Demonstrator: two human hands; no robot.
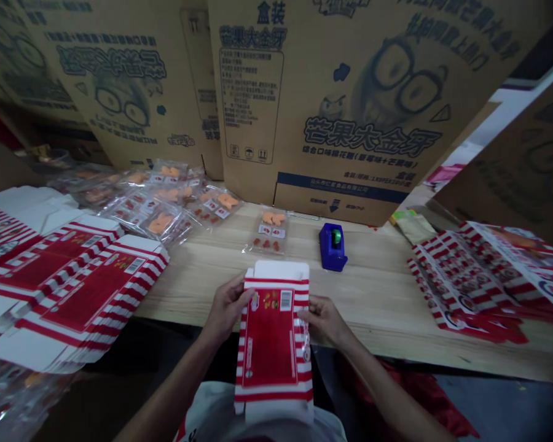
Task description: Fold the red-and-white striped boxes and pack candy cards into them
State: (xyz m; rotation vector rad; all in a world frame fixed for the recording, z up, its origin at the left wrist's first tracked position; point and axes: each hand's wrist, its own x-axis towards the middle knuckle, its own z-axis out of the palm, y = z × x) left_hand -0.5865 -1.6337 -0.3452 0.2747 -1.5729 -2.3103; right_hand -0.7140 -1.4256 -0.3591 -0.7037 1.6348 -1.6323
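Note:
Between my two hands is a red and white striped carton, held at the table's front edge with its white end flap pointing away from me. My left hand grips its left edge near the top, thumb on the printed face. On the opposite edge, my right hand pinches the carton with thumb and fingers. Just beyond it lies a clear packet with orange and reddish-brown pieces inside. A blue tape dispenser with a green core stands to the right of that packet.
Stacked flat cartons cover the table's left side. Behind them is a pile of clear packets. Striped boxes are stacked at the right. Large brown cardboard boxes wall off the back. More packets lie at lower left.

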